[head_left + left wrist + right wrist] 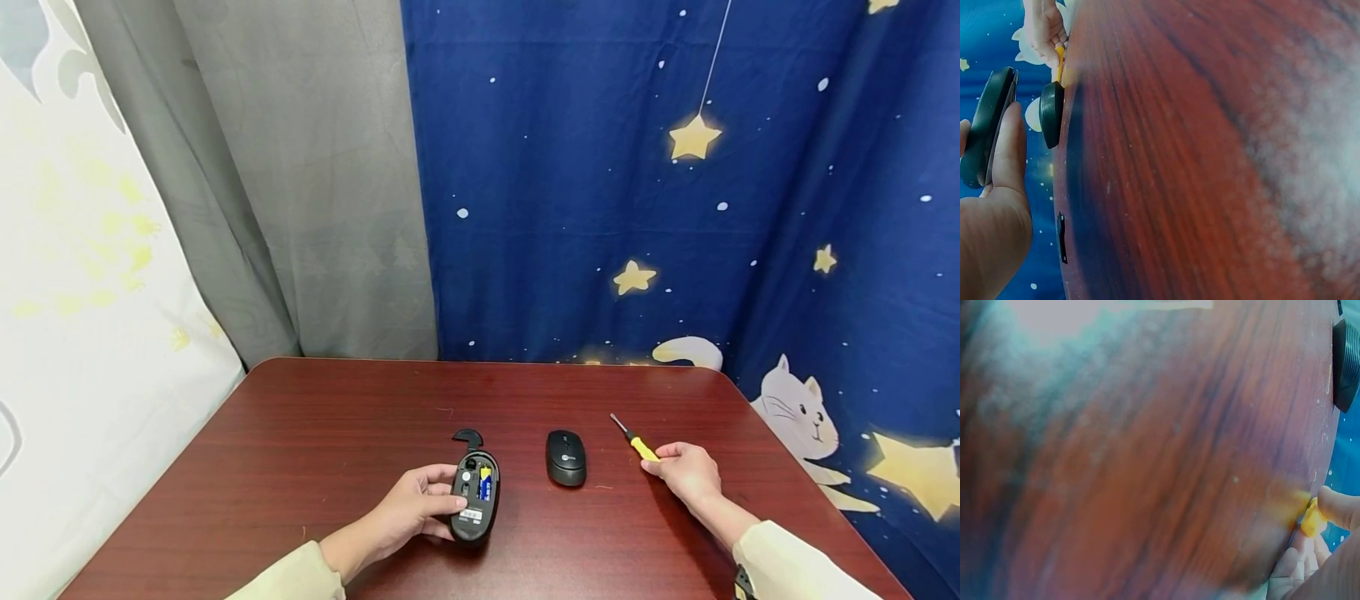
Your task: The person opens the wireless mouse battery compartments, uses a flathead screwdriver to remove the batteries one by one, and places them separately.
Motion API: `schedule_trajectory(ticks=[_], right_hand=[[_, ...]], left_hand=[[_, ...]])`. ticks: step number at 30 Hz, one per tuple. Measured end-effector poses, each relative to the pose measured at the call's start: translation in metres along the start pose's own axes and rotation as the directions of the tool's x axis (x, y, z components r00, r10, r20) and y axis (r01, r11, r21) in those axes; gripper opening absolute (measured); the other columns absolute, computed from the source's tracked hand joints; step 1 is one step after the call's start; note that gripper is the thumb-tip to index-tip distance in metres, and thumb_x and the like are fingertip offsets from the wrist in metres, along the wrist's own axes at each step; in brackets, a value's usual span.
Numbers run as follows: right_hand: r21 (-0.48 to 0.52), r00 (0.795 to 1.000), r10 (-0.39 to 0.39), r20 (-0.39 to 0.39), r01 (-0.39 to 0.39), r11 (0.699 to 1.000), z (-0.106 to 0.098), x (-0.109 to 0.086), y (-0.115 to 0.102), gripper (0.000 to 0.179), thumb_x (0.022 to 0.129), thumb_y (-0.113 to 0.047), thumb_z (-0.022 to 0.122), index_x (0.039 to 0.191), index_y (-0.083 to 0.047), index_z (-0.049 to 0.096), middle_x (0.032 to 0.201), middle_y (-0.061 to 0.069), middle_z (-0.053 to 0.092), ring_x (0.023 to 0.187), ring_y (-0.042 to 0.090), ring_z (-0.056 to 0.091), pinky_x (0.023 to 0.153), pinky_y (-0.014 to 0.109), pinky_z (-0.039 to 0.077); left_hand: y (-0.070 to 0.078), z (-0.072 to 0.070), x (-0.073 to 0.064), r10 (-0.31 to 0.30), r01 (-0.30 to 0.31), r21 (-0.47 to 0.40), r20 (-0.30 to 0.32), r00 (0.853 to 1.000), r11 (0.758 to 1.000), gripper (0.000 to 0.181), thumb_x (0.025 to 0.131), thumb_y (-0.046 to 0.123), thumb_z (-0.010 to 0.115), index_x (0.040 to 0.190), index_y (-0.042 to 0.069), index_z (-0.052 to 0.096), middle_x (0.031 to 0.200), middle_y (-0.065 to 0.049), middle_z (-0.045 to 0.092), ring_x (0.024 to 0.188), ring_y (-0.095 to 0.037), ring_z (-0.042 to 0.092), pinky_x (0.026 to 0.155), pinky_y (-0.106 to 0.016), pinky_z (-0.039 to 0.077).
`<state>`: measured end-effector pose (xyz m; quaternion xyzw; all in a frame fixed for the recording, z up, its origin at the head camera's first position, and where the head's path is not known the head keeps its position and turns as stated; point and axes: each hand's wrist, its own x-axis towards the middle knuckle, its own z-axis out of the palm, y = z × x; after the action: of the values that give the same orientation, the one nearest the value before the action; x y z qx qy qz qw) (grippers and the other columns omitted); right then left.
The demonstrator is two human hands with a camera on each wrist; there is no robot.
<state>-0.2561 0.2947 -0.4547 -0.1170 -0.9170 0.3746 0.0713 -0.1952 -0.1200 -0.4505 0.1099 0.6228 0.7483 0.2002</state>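
Note:
My left hand (411,510) grips a black computer mouse (467,527) with its underside up, thumb across the label. Inside its uncovered battery compartment sits a blue and yellow battery (485,482). Just beyond the mouse, a small curved black cover (469,437) lies on the table. On the right, my right hand (688,473) pinches the yellow handle of a screwdriver (642,447) between thumb and fingers, its metal shaft pointing away to the left. The right wrist view catches only the handle end (1313,520) of it.
A second black mouse (566,458) lies right side up between the two hands. The dark red wooden table (360,417) reaches back to a grey curtain (330,192) and a blue star-patterned curtain (555,192).

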Motion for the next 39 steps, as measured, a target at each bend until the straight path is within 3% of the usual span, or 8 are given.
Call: schedule_trajectory(ticks=[24,39], right_hand=[[0.005,0.999,-0.026,0.026,0.026,1.000,0.0022,0.0004,0.0001,0.031,0.074,-0.020,0.082,0.089,0.002,0.066,0.078,0.008,0.067,0.078,0.029,0.056,0.066,0.037,0.040],[0.108,0.998,0.014,0.053,-0.020,0.994,-0.0025,0.0019,-0.0003,0.032,0.077,-0.018,0.080,0.094,0.006,0.066,0.085,0.013,0.064,0.079,0.029,0.055,0.060,0.031,0.044]], left_hand=[[-0.0027,-0.0017,-0.0004,0.005,-0.005,-0.001,-0.001,1.000,1.000,0.057,0.086,0.002,0.067,0.134,-0.012,0.041,0.105,-0.021,0.067,0.083,-0.025,0.069,0.060,-0.033,0.058],[-0.0021,-0.0022,0.0003,0.008,-0.008,0.004,-0.001,1.000,1.000,0.056,0.086,0.002,0.067,0.134,-0.012,0.041,0.106,-0.021,0.067,0.082,-0.026,0.069,0.060,-0.034,0.058]])
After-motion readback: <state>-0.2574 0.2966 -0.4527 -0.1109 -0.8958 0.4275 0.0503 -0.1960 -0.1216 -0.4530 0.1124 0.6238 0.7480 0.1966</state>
